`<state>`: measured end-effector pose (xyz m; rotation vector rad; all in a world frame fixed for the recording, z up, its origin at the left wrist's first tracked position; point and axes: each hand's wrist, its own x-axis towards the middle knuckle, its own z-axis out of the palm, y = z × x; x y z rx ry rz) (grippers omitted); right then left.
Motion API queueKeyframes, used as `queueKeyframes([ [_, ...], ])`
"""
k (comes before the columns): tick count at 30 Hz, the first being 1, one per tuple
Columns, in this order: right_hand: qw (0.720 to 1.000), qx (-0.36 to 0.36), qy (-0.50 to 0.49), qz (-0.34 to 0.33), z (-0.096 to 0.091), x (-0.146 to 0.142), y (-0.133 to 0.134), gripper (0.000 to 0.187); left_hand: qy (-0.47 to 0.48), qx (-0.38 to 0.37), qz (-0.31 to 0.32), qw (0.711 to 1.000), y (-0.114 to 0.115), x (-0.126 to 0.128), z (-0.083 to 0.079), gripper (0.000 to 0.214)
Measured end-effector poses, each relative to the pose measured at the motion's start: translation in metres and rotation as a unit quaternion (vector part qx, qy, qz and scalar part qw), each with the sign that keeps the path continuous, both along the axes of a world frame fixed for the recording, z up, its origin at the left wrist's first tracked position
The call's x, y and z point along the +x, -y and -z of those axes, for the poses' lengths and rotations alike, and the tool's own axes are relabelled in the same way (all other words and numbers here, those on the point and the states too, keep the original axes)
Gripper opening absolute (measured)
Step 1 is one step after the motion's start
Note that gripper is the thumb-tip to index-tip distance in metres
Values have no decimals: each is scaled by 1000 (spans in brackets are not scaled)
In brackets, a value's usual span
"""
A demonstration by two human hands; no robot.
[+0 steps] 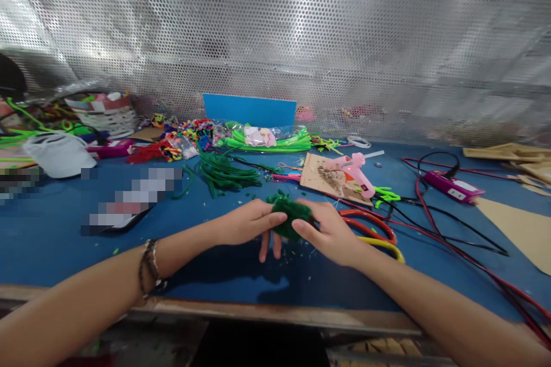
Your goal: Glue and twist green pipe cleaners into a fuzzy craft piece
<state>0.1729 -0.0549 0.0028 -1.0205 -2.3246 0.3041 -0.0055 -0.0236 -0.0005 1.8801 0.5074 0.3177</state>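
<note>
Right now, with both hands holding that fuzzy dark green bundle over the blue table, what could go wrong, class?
The pink plastic glue gun lies on a stained brown board just beyond the right hand; if hot, it might burn a straying finger. The thin red and black cables, trailing loosely beside the bare right forearm, could catch it.
</note>
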Motion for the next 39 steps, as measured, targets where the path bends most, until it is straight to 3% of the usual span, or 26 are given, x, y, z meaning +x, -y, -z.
queueKeyframes([
  [1,1000,16,-11,17,0,1,0,34,12,-28,-24,999,-1,1,1,47],
  [4,992,115,25,48,-2,1,0,60,4,-59,-76,995,-3,3,5,48],
  [8,973,196,115,40,-3,-2,3,49,-6,-60,-116,991,-2,2,5,48],
  [11,982,165,89,34,-3,-1,1,43,53,-45,-130,989,0,2,2,50],
  [15,998,53,-44,10,-1,0,-2,43,126,-43,-130,982,-1,2,1,53],
  [20,993,-23,-99,-55,4,-4,2,43,170,-155,-58,971,-2,4,7,53],
  [23,996,-9,-75,-48,5,-6,4,50,178,-164,-56,969,2,7,6,52],
  [26,998,42,-41,-38,4,-6,3,59,129,-128,-73,981,6,8,1,49],
  [29,996,66,-36,-47,3,-6,2,52,73,-87,-91,989,8,9,-1,43],
  [33,995,62,-52,-53,0,-5,2,42,127,-127,-92,979,12,11,-2,32],
  [39,995,64,-40,-69,0,-4,2,46,166,-165,-103,967,12,12,-3,25],
])
